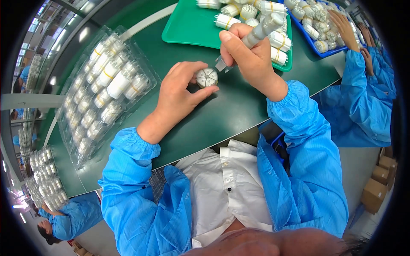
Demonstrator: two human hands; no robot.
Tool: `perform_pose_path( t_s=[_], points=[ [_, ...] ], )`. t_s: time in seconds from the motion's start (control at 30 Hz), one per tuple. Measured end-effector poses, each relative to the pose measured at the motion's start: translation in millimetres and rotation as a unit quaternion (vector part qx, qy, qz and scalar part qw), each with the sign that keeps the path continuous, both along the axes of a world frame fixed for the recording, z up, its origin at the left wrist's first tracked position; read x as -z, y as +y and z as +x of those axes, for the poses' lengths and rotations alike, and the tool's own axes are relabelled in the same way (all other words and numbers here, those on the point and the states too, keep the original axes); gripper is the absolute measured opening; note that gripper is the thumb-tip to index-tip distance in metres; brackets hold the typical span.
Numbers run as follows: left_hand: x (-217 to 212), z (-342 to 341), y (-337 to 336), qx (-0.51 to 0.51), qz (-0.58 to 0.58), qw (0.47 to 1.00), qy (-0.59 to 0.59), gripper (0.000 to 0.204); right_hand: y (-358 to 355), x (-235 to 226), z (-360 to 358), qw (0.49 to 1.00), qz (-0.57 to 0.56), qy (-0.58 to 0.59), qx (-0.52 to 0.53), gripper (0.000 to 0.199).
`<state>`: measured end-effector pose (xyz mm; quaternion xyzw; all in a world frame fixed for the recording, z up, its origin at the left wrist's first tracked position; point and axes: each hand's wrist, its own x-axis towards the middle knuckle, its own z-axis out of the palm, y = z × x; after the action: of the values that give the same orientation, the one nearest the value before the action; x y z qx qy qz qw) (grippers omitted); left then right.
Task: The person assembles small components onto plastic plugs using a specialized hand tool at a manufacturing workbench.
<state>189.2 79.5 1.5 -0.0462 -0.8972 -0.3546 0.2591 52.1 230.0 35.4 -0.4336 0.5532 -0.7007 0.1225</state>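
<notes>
- We see a round white bundle (207, 78) over the green table (239, 112), end face up, pinched between our left hand's (181, 83) thumb and fingers.
- Our right hand (253, 54) wraps tightly around a grey-handled tool (265, 29), its tip near the bundle.
- Leftward, we see a clear tray (145, 65) of bundles.
- Beyond, a green tray (188, 26) and blue crate (323, 54) hold more.

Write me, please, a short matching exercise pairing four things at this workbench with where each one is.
Things:
1. Round white piece
2. Grey tool
3. Clear plastic tray
4. Blue bin

Places:
A. To the left of the left hand
B. Held in the right hand
C. To the right of the green tray
D. Between the left hand's thumb and fingers

Right pairs: 1-D, 2-B, 3-A, 4-C.
</notes>
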Motion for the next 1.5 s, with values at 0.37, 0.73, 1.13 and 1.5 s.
perform_pose_path(
  t_s=[0.37, 0.73, 1.13, 1.5],
  points=[
    [8, -4, 8, -0.007, 0.038, 0.999, -0.004, 0.053, -5, 6, 9, 0.996, 0.073, 0.026, 0.039, 0.035],
    [11, -4, 8, 0.001, 0.032, 0.999, 0.016, 0.051, -5, 11, 8, 0.991, 0.089, 0.094, 0.021, 0.035],
    [3, -8, 15, 0.020, 0.063, 0.998, -0.015, 0.056, -2, 5, 5, 0.999, 0.054, 0.002, 0.005, 0.034],
    [9, -20, 8, 0.019, 0.027, 0.999, -0.025, 0.055, 4, -5, -5, 0.999, 0.009, 0.005, 0.048, 0.034]
  ],
)
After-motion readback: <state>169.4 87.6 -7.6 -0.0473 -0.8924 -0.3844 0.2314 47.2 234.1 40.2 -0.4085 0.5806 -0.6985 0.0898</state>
